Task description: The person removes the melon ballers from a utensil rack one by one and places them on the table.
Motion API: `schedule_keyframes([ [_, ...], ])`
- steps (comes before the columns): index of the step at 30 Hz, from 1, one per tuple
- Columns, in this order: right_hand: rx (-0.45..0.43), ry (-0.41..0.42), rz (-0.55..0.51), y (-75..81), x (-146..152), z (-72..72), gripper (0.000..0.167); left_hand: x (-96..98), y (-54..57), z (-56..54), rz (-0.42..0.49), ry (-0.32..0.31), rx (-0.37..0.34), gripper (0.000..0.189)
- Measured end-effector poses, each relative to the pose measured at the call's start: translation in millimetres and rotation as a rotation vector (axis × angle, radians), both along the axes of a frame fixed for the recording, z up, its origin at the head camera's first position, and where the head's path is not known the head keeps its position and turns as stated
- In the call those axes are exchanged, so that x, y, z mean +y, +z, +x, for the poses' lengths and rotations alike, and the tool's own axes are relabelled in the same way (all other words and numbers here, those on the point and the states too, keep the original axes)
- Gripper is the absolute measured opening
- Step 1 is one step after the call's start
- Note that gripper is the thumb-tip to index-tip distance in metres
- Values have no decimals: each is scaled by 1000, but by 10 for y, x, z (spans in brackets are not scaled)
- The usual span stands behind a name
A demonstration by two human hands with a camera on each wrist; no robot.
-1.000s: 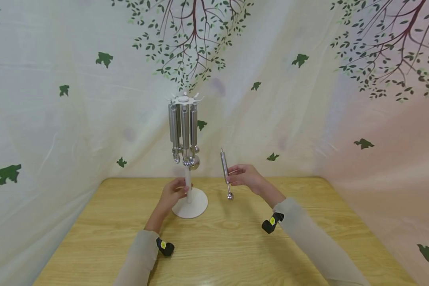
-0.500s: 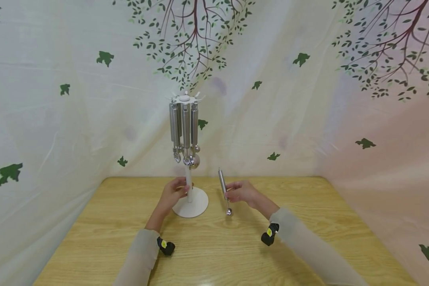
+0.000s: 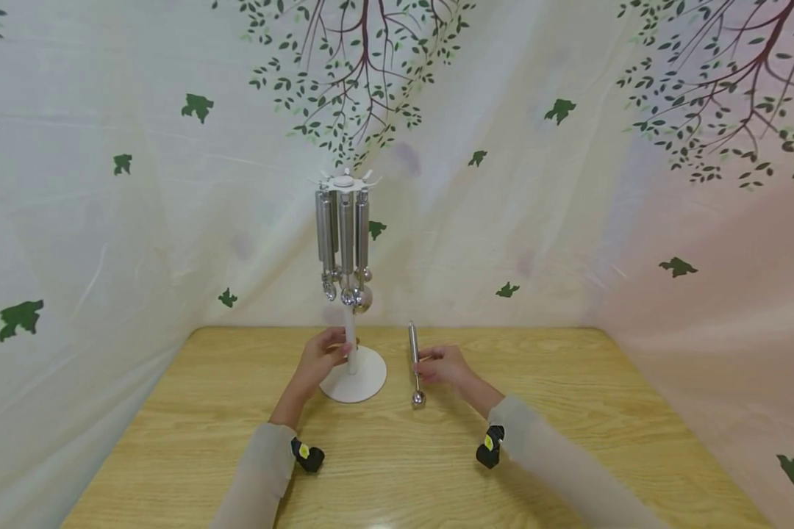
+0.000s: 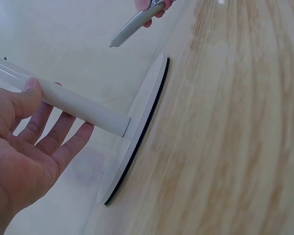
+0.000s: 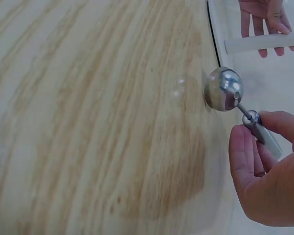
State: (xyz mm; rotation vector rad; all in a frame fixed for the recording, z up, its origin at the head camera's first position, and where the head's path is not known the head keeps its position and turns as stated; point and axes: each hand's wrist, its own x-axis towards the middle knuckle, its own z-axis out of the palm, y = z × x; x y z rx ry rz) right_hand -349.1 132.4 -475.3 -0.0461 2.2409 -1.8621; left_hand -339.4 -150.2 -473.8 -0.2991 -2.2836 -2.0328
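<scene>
My left hand [image 3: 322,356] holds the white pole [image 4: 83,105] of an upright stand low down, thumb on one side and fingers behind. The pole rises from a round white base [image 3: 364,389] on the table. Several shiny metal utensils [image 3: 347,235] hang from the stand's white hooked top [image 3: 342,182]. Right of the base, my right hand [image 3: 445,366] pinches a small metal scoop [image 3: 414,345] by the lower end of its cylindrical handle. Its round bowl [image 5: 224,89] points down, close over the tabletop. In the right wrist view, the fingers partly hide the handle.
The stand and both hands are over a light wooden table [image 3: 384,470]. A pale cloth [image 3: 503,242] printed with branches and leaves hangs behind the table's far edge. Black cameras [image 3: 307,455] are strapped at both wrists.
My right hand has come down toward the table with the scoop, and the scoop has turned more upright. The left hand stays on the pole.
</scene>
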Motion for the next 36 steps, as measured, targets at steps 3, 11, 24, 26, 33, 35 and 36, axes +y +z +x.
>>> schedule_keyframes([
  [3, 8, -19, -1, -12, -22, 18, 36, 3, 0, -1, -2, -1, -1, 31],
  [11, 13, -15, 18, -48, -62, 34, 35, -4, -17, -13, -2, 2, 5, 30],
  [24, 3, -23, 76, -27, -122, 46, 33, -12, -3, -8, 10, -9, 5, 32],
  [26, 0, -24, 82, -25, -133, 46, 33, -12, -8, -13, 15, -11, 4, 32],
  [33, -19, -26, 115, -26, -160, 13, 30, -8, -8, -18, 19, -10, -1, 33],
  [35, -20, -31, 125, -18, -171, 12, 30, -7, -9, -17, 19, -8, -2, 33],
  [36, -25, -34, 130, -13, -175, 12, 30, -6, -11, -19, 20, -7, -3, 33],
])
